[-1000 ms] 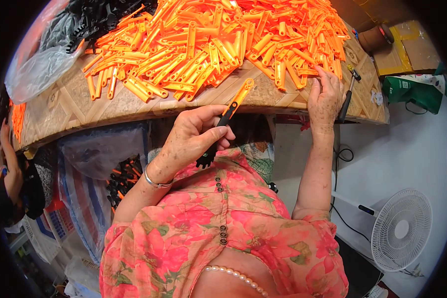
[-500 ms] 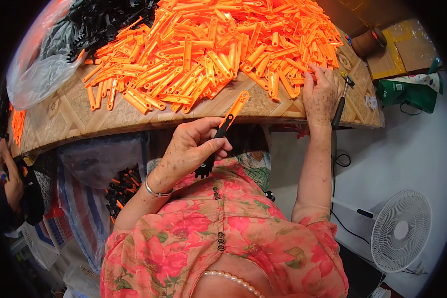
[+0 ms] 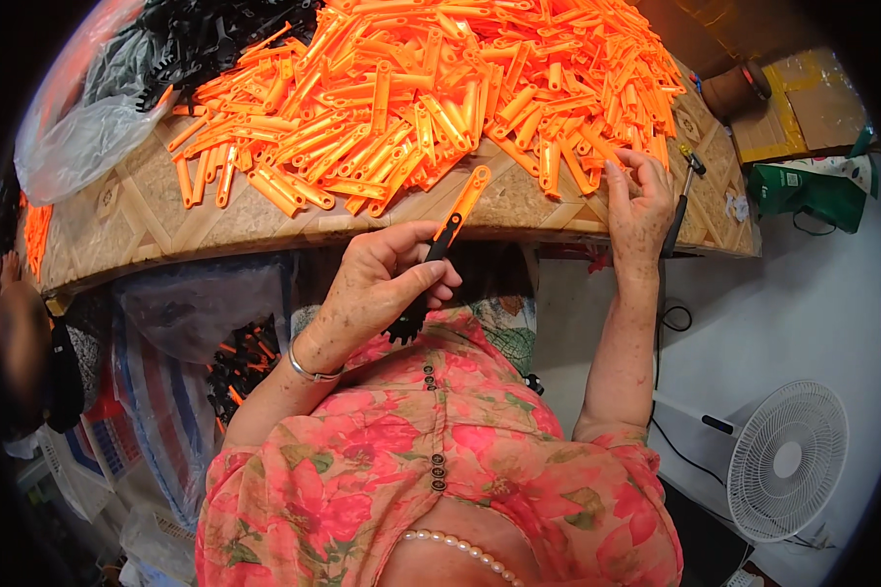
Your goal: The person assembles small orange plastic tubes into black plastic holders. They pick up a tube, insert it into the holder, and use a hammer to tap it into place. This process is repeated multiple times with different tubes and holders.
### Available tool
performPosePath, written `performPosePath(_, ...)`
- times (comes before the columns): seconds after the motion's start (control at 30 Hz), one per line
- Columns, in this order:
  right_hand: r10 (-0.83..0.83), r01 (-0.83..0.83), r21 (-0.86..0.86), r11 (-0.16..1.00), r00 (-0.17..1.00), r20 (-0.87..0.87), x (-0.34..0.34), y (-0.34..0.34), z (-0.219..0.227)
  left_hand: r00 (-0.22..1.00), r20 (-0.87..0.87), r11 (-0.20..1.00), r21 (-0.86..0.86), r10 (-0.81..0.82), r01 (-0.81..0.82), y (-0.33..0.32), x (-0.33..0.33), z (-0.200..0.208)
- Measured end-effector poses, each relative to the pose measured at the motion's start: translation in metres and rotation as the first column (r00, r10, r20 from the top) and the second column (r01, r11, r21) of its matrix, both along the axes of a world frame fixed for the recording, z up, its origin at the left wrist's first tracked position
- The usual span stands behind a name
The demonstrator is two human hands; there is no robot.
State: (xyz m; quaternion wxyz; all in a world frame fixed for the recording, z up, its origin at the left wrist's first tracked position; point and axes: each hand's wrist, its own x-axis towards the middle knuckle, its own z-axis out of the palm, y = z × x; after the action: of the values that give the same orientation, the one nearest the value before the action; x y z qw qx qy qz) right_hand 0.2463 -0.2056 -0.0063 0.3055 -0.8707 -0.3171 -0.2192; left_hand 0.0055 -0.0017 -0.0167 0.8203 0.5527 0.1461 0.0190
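The left hand [image 3: 387, 279] is closed, thumb against curled fingers, around the black shank of a long, flat tool with a bright orange plastic strip handle and a black toothed end [image 3: 449, 235]. Held over the lap, just off the near edge of the desk, its long axis slants from 7 to 1 o'clock, orange tip toward 1, teeth toward 7.

The right hand [image 3: 640, 215] is half curled, its fingertips at the 1 o'clock edge of a heap of loose orange plastic strips [image 3: 411, 108]; whether it grips one, I cannot tell.

The heap covers the 12 o'clock side of a desk with a brown, wood-patterned top [image 3: 132, 210]. A black-handled hammer [image 3: 677, 217] lies toward 2 o'clock; a round white fan [image 3: 788, 460] stands at 4.
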Motion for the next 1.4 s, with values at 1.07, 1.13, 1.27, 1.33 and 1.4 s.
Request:
performPosePath(1.07, 0.750, -0.766, 0.111, 0.633, 0.571, -0.334, -0.128, 0.081, 0.034, 0.984, 0.157, 0.987, 0.120, 0.084, -0.103, 0.000, 0.000, 0.003)
performPosePath(1.13, 0.755, -0.769, 0.101, 0.631, 0.579, -0.307, -0.130, 0.084, 0.034, 0.982, 0.150, 0.992, 0.044, 0.112, -0.119, -0.001, -0.002, 0.004)
performPosePath(1.27, 0.745, -0.748, 0.093, 0.657, 0.625, -0.234, -0.138, 0.094, 0.027, 0.969, 0.183, 0.955, 0.217, 0.164, -0.202, 0.005, -0.006, -0.005)
performPosePath(1.33, 0.734, -0.734, 0.075, 0.675, 0.658, -0.167, -0.145, 0.102, 0.026, 0.954, 0.213, 0.922, 0.283, 0.209, -0.265, 0.009, -0.008, -0.012)
performPosePath(1.4, 0.732, -0.732, 0.047, 0.679, 0.673, -0.102, -0.147, 0.109, 0.026, 0.949, 0.206, 0.921, 0.263, 0.237, -0.287, 0.013, -0.010, -0.012)
